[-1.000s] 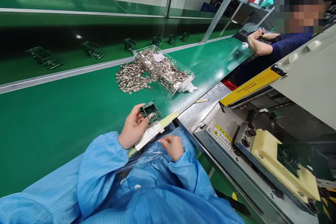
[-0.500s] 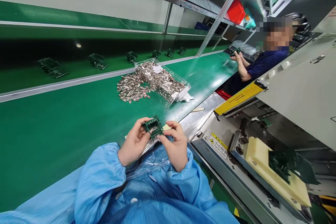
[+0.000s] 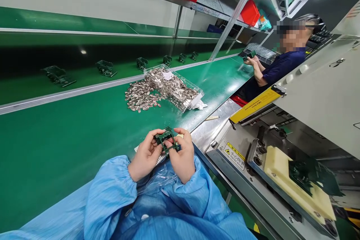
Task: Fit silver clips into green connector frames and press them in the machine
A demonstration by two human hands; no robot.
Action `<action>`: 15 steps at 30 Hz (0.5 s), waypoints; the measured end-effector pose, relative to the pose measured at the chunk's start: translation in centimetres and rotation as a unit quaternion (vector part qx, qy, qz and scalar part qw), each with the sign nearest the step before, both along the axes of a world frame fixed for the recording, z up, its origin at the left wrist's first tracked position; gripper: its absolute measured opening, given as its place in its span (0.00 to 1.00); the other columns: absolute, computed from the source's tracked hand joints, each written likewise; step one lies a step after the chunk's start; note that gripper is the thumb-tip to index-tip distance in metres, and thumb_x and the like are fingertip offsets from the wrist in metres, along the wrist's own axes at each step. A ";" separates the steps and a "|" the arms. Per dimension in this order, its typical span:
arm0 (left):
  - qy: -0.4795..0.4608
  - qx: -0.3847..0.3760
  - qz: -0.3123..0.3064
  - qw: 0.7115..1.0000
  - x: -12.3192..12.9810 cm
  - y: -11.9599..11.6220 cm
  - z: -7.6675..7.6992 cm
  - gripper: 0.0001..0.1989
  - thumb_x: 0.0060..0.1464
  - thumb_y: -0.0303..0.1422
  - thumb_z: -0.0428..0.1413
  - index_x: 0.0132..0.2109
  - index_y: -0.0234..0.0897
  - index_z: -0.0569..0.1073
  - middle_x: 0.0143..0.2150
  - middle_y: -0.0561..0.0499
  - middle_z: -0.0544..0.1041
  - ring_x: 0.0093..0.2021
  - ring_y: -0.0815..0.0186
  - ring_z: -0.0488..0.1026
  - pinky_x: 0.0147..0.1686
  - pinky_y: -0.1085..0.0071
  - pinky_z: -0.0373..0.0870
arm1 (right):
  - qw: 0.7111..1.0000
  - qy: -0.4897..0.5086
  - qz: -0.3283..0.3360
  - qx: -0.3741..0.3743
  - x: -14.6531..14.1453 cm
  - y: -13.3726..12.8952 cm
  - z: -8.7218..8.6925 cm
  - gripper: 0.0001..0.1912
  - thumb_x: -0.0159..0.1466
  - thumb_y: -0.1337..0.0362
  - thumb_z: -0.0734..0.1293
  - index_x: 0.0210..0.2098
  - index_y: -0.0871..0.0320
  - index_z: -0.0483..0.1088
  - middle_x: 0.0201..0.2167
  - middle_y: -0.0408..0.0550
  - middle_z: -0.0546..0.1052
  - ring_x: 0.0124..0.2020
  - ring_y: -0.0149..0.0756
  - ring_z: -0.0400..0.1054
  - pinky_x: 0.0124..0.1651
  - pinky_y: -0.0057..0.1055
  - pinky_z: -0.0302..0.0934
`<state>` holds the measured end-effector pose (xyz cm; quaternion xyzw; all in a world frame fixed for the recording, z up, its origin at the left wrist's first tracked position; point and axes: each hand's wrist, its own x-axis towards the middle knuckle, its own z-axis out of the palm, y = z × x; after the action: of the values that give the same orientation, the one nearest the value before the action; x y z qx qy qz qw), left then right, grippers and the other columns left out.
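Between my two hands is a dark green frame-shaped plastic part (image 3: 168, 134), held over the near edge of the green bench (image 3: 73, 138). My left hand (image 3: 144, 156) is closed on its left side, thumb below and fingers behind. My right hand (image 3: 182, 157) grips its right side, with the thumb reaching into the frame's opening. Whether a small piece sits under that thumb is hidden. Beneath my hands lie a pale ridged strip and clear plastic film (image 3: 157, 180), partly covered by my sleeves.
Beyond my hands, a clear tray (image 3: 194, 102) overflows with small metal pieces, beside a loose pile (image 3: 139, 95). Several green parts (image 3: 105, 68) line the conveyor behind. A machine (image 3: 239, 165) with a cream fixture (image 3: 277, 172) stands at right. A co-worker (image 3: 289, 60) holds a green part.
My right hand has shifted left, its thumb moving into the frame's opening. The green part has tilted and turned between my hands. The co-worker's head and hands have moved slightly.
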<state>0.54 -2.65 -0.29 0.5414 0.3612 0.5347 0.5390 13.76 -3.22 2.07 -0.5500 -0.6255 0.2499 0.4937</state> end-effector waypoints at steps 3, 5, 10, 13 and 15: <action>0.010 0.007 0.005 1.000 -0.1 0.0 -0.2 0.17 0.58 0.33 0.54 0.54 0.40 0.63 0.47 0.45 0.75 0.47 0.62 0.75 0.45 0.68 0.73 | 1.000 0.018 -0.001 -0.020 0.0 0.2 -0.2 0.03 0.58 0.68 0.67 0.28 0.56 0.73 0.46 0.53 0.68 0.50 0.45 0.63 0.52 0.42 0.60; 0.016 0.011 0.006 1.000 -0.2 0.0 -0.3 0.17 0.59 0.32 0.53 0.54 0.40 0.63 0.47 0.45 0.75 0.46 0.63 0.75 0.44 0.69 0.73 | 0.999 0.039 0.002 -0.035 -0.1 0.3 -0.3 0.03 0.57 0.66 0.68 0.27 0.56 0.72 0.45 0.52 0.69 0.48 0.43 0.64 0.49 0.39 0.62; 0.033 0.014 0.007 0.999 -0.4 -0.1 -0.2 0.16 0.59 0.33 0.53 0.54 0.40 0.64 0.46 0.46 0.75 0.44 0.64 0.75 0.42 0.70 0.73 | 0.990 0.124 0.008 -0.072 -0.4 0.5 -0.5 0.07 0.56 0.61 0.68 0.25 0.57 0.68 0.43 0.52 0.69 0.41 0.40 0.67 0.34 0.31 0.63; 0.044 0.021 0.011 0.999 -0.5 -0.3 0.0 0.16 0.59 0.34 0.54 0.53 0.40 0.65 0.46 0.47 0.74 0.43 0.66 0.73 0.42 0.72 0.72 | 0.977 0.191 0.027 -0.095 -0.3 0.4 -0.3 0.10 0.55 0.59 0.69 0.26 0.57 0.66 0.46 0.53 0.68 0.41 0.39 0.67 0.33 0.29 0.63; 0.038 0.019 0.013 0.999 -0.5 -0.3 0.1 0.16 0.58 0.34 0.55 0.53 0.40 0.65 0.46 0.46 0.73 0.42 0.66 0.73 0.42 0.72 0.72 | 0.966 0.233 0.049 -0.105 0.1 0.3 -0.2 0.11 0.55 0.58 0.70 0.26 0.57 0.65 0.46 0.52 0.69 0.41 0.39 0.68 0.34 0.29 0.64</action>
<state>0.08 -2.93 -0.19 0.5668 0.3784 0.5270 0.5077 13.84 -2.89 1.87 -0.4944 -0.4898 0.4589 0.5523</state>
